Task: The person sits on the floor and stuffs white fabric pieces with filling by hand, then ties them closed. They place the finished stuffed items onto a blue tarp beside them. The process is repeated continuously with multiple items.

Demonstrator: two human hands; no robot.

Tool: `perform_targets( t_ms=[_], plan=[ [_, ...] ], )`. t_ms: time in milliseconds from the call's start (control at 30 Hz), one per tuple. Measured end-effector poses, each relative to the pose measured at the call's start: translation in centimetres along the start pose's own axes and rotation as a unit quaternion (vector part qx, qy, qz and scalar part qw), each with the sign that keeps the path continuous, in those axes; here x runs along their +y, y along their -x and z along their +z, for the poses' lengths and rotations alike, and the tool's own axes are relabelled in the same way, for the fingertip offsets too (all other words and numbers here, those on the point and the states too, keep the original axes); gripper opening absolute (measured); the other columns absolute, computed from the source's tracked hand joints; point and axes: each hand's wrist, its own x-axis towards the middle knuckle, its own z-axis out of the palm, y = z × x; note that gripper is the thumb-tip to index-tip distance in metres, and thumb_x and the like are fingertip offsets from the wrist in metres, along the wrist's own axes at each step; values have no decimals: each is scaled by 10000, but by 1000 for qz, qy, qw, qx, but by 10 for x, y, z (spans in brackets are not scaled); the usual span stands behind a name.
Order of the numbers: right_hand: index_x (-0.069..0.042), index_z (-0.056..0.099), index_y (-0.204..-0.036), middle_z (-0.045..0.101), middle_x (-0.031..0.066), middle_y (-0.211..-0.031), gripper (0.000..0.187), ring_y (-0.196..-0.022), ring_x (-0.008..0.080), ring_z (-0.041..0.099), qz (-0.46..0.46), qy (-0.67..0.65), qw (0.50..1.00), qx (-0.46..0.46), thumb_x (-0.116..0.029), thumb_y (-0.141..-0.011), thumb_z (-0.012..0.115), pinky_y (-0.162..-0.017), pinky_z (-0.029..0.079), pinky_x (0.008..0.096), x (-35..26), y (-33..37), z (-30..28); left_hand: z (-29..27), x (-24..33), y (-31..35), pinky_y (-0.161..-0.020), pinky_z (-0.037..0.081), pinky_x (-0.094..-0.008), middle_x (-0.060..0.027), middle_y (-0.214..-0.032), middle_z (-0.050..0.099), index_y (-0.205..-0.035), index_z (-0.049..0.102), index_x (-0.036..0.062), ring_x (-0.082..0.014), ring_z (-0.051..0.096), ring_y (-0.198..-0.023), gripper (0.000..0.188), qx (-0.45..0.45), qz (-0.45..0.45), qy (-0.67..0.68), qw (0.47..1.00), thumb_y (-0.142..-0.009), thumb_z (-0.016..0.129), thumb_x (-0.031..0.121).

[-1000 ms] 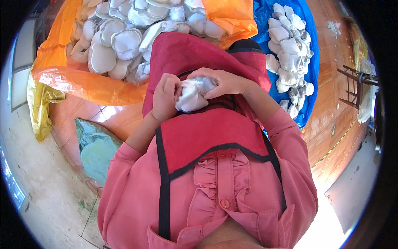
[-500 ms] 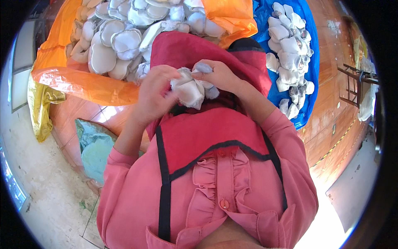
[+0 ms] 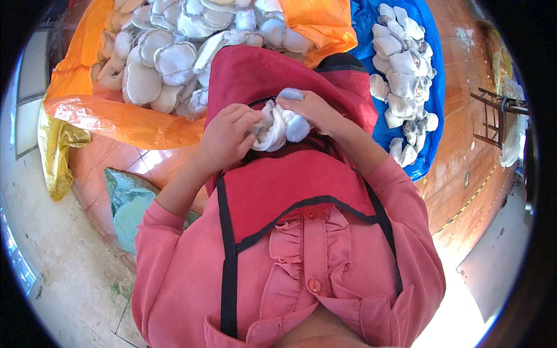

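Observation:
A small white and grey plush fabric piece (image 3: 271, 132) is bunched above my lap, with fuzzy grey-blue ends sticking out on its right side. My left hand (image 3: 227, 136) grips its left edge with bent fingers, partly covering it. On the other side, my right hand (image 3: 313, 111) pinches the piece near its fuzzy ends, thumb on top. Its middle looks folded and twisted, and the lower part is hidden between the hands. Below them lies the red apron (image 3: 296, 180) with black trim.
Beyond my lap, many flat white sewn pieces (image 3: 174, 62) are heaped on an orange plastic sheet (image 3: 122, 124). To the right, puffier white and grey pieces (image 3: 404, 72) lie on a blue sheet (image 3: 426, 148). A green-blue bag (image 3: 130, 211) rests at left; a wooden stool (image 3: 493, 119) stands far right.
My left hand has come down from a blurred motion and closed on the piece's left edge. The fabric has gone from spread to twisted, with more of the grey fuzzy ends showing.

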Motion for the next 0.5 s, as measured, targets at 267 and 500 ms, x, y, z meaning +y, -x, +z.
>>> perform_targets(
  t_ms=[267, 500],
  plan=[
    [-65, 633, -1150, 657, 34, -1029, 375, -894, 133, 618, 12, 45, 998, -32, -371, -934, 632, -770, 498, 300, 8, -3, 11, -6, 9, -14, -817, 477, -408, -111, -873, 603, -1114, 619, 83, -312, 587, -884, 378, -112, 14, 66, 991, -744, 677, 138],
    [-88, 669, -1083, 672, 24, -928, 315, -803, 129, 610, 35, 57, 998, -19, -362, -950, 589, -710, 497, 300, 1, 1, 15, 0, 10, -23, -801, 475, -413, -103, -865, 605, -1004, 615, 78, -299, 586, -886, 331, -149, 32, -17, 988, -724, 739, 206]
  ],
)
